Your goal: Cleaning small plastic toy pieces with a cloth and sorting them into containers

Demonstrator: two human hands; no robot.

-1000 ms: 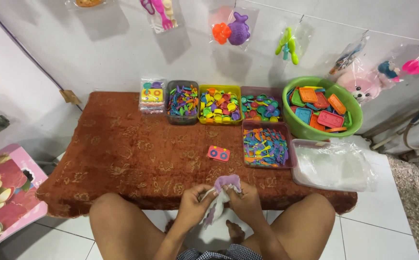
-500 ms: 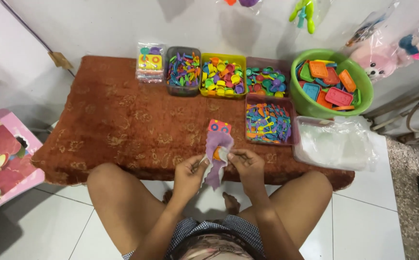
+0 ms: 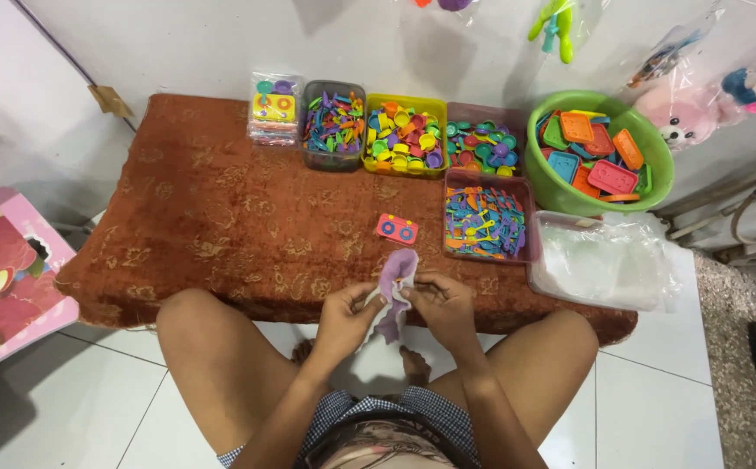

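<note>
While the purple cloth (image 3: pixel 394 291) has dropped from in front of the pink toy cassette (image 3: pixel 396 229) half a second ago to the near edge of the rust-brown surface (image 3: pixel 222 217), the left hand (image 3: pixel 345 313) and right hand (image 3: pixel 443 300) both pinch it between them, close together. Cassette now uncovered, apart from cloth. Open surface lies left; purple tray of pieces (image 3: pixel 485 224) and clear bag bin (image 3: pixel 604 260) crowd right.

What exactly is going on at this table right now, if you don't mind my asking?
A seated person holds a small clear plastic bag with a purple toy piece between the left hand and the right hand, at the near edge of a low table under a rust-brown patterned cloth. A small pink toy lies just beyond it. Trays of colourful plastic pieces and a green basin line the far side.
</note>
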